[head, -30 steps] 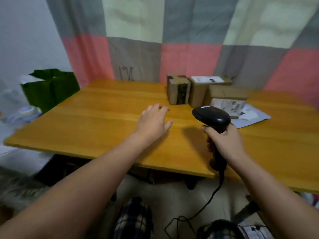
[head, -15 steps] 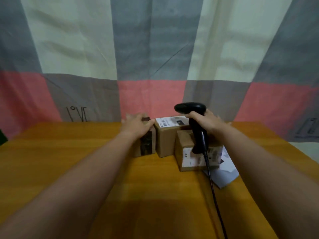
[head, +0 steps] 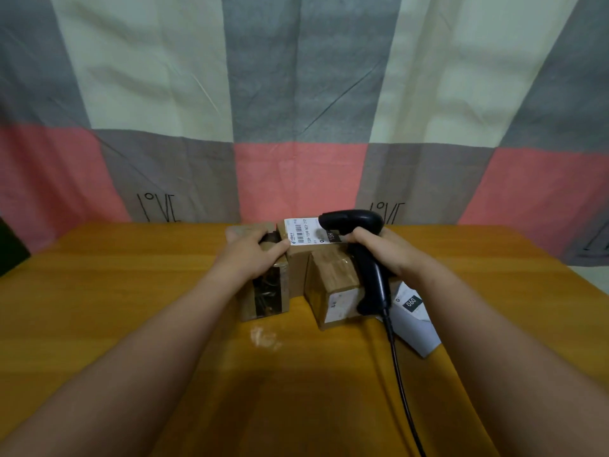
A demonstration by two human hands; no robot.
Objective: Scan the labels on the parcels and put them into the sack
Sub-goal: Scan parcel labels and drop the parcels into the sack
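Note:
Three cardboard parcels stand together at the back of the wooden table (head: 131, 324). My left hand (head: 250, 255) grips the top of the left parcel (head: 270, 291), thumb over its right edge. The middle parcel (head: 298, 268) carries a white barcode label (head: 301, 235) on top. A smaller parcel (head: 333, 291) with a white label lies in front of it on the right. My right hand (head: 379, 250) holds a black corded barcode scanner (head: 365, 258), its head just above the middle parcel's label. The sack is hardly in view.
A white and grey mailer (head: 415, 321) marked 060 lies flat to the right of the parcels, partly under the scanner. The scanner cable (head: 402, 390) runs down over the table's front. A patchwork curtain (head: 296, 110) hangs right behind the table. Something dark green (head: 8, 252) shows at the left edge.
The view swung up from the table's front to the parcels. My left hand reached forward and took hold of the left parcel. My right hand carried the scanner over the middle parcel.

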